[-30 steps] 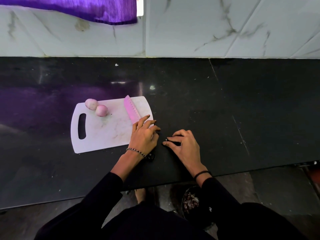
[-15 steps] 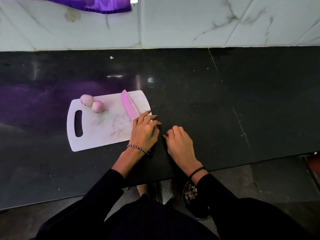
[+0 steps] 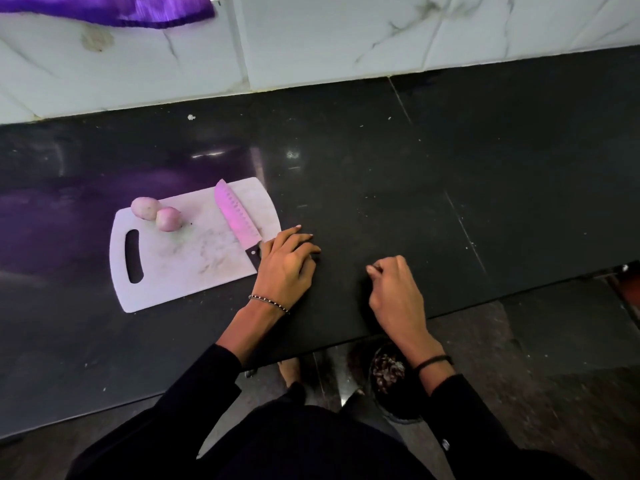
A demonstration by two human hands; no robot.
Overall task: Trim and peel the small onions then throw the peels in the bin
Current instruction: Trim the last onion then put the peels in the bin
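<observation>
**Clearing the last scraps to the bin**

Head view. The two onions (image 3: pixel 168 219) lie bare and pale, touching each other, at the eleven o'clock corner of the white cutting board (image 3: pixel 194 271). The pink knife (image 3: pixel 237 218) rests along the board's three o'clock side, tip toward eleven and handle toward five, with no hand on it.

Our left hand (image 3: pixel 284 268) lies on the black counter (image 3: pixel 381 168) at the board's four o'clock corner, just beside the knife handle. Its fingers are loosely stretched and hold nothing that we can see. Our right hand (image 3: pixel 394 289) sits at three o'clock of the left, well apart from the board, with its fingers curled and their tips drawn toward the thumb. We cannot tell whether a scrap is pinched there.

The bin (image 3: pixel 394 410) stands on the floor under the counter edge, at six o'clock of the right hand, with peels (image 3: pixel 389 370) already inside.

We judge the peeling done and the tidying under way. To do it well, we would sweep the left palm flat toward the edge and keep it off the blade. We would drop each pinch straight down over the bin. We would also look over the counter closely, since dark scraps are hard to see on dark stone.
</observation>
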